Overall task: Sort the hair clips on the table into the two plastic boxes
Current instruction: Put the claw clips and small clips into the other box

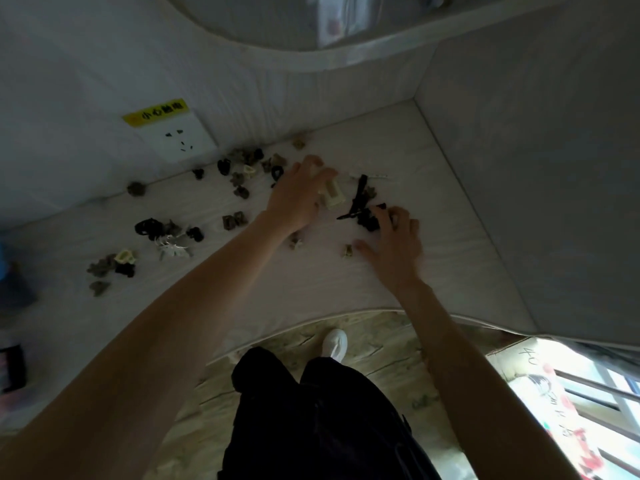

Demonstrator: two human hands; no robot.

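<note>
Several small hair clips, black, grey-brown and cream, lie scattered over the white table (346,289). My left hand (298,195) holds a large cream claw clip (333,195) near the table's middle. Just right of it, my right hand (394,244) curls its fingers over a cluster of black clips (369,220), beside a long black clip (358,195). Two small brown clips (348,250) (295,241) lie close to my hands. A loose group of clips (162,233) sits at the left, another (249,164) along the back wall. No plastic box is in view.
A wall socket with a yellow label (173,133) is on the back wall. White padded walls close the table at the back and right. Blue and dark objects (10,278) stand at the far left edge. My legs and a white shoe (334,342) are below the table's front edge.
</note>
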